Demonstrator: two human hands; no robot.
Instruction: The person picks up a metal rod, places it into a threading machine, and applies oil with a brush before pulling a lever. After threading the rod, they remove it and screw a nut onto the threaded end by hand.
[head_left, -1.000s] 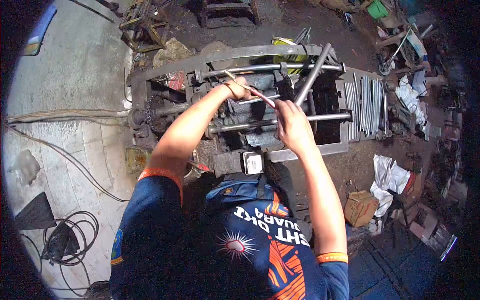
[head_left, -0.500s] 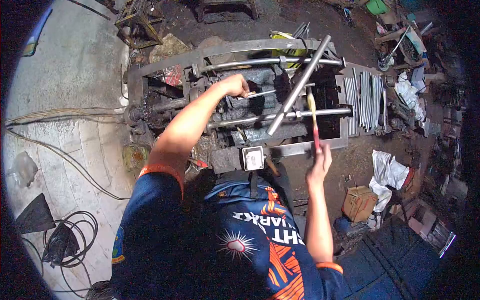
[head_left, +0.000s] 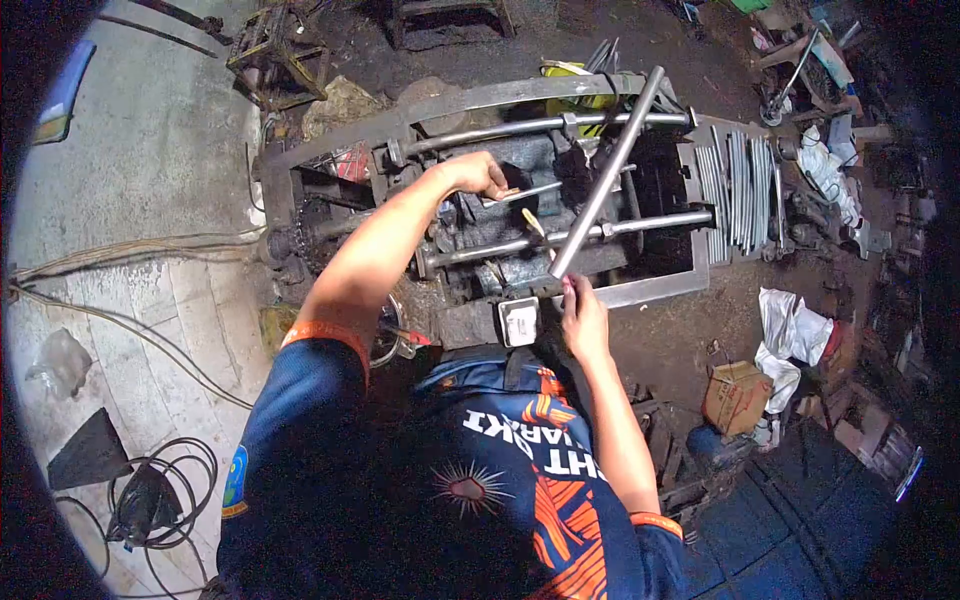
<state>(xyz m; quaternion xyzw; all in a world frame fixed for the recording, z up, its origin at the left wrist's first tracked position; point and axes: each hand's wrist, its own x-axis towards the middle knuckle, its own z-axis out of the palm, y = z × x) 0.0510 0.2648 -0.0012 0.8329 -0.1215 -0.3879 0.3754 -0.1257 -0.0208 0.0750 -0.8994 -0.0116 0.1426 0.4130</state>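
Observation:
My left hand [head_left: 476,175] reaches over the metal machine frame [head_left: 655,291], fingers closed around the near end of a thin metal rod [head_left: 540,188] that points right. My right hand [head_left: 584,318] is at the frame's near side, fingers pinched on the handle of a slim brush. The yellowish end of the brush [head_left: 534,222] points away from me over the machine bed, and its handle is partly hidden behind a thick metal bar [head_left: 612,175]. That bar slants across two polished guide rods [head_left: 655,222], its lower end just beyond my right fingertips.
Many cut metal rods [head_left: 745,190] lie side by side at the frame's right end. A white square box [head_left: 519,322] sits at the near edge. Cables [head_left: 140,345] cross the pale floor to the left. A cardboard box [head_left: 737,397] stands at right beside white sacks [head_left: 790,330].
My right hand has moved left with the brush, whose tip has swung from the right side of the thick bar to its left. My left hand keeps its grip on the thin rod.

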